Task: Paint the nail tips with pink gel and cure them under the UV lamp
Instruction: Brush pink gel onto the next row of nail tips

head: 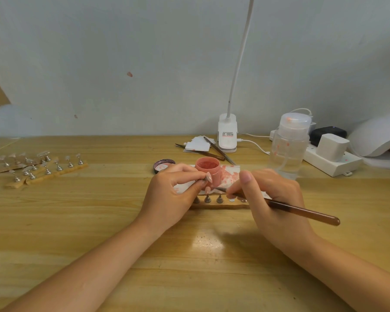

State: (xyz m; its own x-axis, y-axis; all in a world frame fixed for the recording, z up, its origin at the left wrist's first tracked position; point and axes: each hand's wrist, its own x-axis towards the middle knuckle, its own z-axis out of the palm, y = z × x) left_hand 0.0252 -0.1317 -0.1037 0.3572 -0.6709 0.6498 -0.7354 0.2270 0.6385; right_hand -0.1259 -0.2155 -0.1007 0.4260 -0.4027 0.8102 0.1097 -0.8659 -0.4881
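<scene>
My left hand (175, 194) pinches a small metal stand carrying a pink-coated nail tip (209, 178), lifted just in front of the open pink gel jar (207, 171). My right hand (271, 199) grips a brown gel brush (302, 210), its bristle end pointing left near another pink tip (207, 190). Below the hands lies a wooden strip (221, 206) with several metal stands on it. The white UV lamp (377, 136) sits at the far right edge.
The jar's lid (163, 165) lies left of the jar, on a stained paper towel (231, 173). Strips of unpainted tips (41, 166) lie at the left. A clear pump bottle (289, 145), power strip (331, 162), clip lamp (227, 134) and tweezers (216, 149) stand behind.
</scene>
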